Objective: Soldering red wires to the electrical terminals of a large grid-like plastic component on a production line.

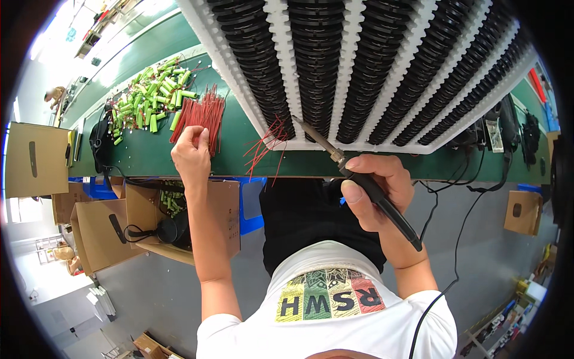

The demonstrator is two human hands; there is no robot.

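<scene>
My right hand (382, 188) grips a soldering iron (373, 190) by its black handle. Its metal tip points up and left, over the near edge of a white foam tray (281, 148) filled with rows of black ring-shaped parts (320, 72). At the left, the fingers of my left hand (192, 149) are pinched together on the near end of a pile of red wires (206, 113); how many they hold is hidden. Several loose red wires (263, 149) lie across the tray's near left corner and the green bench top.
Green-wrapped cells (155, 90) with leads lie heaped beyond my left hand. The green bench (233, 164) ends just before me. An open cardboard box (218, 218) with more green cells stands below it. The iron's black cable (457, 257) trails at the right.
</scene>
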